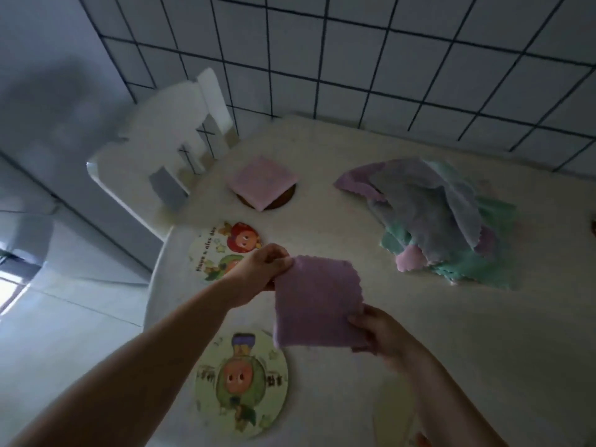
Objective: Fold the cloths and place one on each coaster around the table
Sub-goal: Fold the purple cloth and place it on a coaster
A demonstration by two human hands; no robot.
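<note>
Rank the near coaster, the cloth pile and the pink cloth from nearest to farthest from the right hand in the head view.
From the right hand:
1. Near coaster, to its left by the table edge.
2. Cloth pile, ahead and right.
3. Pink cloth, far side, on a coaster.

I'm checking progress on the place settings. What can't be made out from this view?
- Coaster under the pink cloth, head view: mostly covered, design hidden.
- Pile of cloths: overlapping, count unclear.
- Object at right edge: cut off.
- Fold layers of the purple cloth held by left hand and right hand: blurred.
</note>
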